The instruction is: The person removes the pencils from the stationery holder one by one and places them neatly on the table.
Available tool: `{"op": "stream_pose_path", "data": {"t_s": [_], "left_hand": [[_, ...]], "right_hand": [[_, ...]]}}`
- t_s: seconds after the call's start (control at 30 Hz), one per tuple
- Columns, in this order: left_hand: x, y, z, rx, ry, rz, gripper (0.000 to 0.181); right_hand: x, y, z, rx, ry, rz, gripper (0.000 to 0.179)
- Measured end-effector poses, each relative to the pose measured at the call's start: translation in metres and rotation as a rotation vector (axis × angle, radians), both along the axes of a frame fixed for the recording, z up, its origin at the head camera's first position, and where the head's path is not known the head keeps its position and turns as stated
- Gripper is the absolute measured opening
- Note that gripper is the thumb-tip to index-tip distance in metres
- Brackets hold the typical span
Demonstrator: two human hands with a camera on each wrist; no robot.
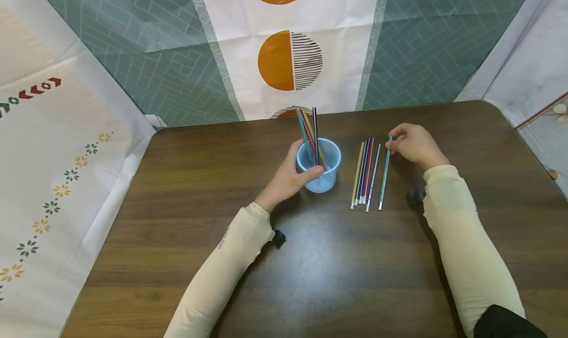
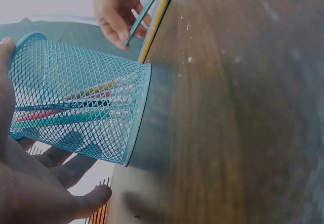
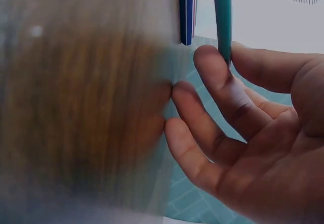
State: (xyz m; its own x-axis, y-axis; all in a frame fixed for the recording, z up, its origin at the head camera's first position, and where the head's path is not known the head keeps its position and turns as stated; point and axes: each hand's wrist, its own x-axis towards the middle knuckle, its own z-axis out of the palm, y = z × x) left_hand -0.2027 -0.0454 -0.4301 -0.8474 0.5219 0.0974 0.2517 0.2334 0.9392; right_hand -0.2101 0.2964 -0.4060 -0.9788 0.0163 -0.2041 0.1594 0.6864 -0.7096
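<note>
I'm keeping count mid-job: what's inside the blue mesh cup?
The blue mesh cup holds pencils: teal, yellow, red and dark ones. Their lower ends show only faintly through the mesh, and overlap hides the exact count.

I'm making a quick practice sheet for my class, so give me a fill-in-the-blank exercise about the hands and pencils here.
1. In the head view, the row of pencils lies to the ____ of the mesh cup that the left hand holds.
2. The leftmost pencil in that row is ____ in colour.
3. The right hand pinches a teal pencil whose eraser points ____ the person.

Missing words: right; yellow; toward.
</note>
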Motion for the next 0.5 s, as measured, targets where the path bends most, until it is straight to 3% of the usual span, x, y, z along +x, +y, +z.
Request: {"op": "stream_pose_path", "data": {"t_s": [0.5], "left_hand": [[-0.0002, 0.0003, -0.0021, 0.008, -0.007, -0.001, 0.082]], "right_hand": [[0.0005, -0.0037, -0.0032, 0.095, 0.033, -0.025, 0.036]]}}
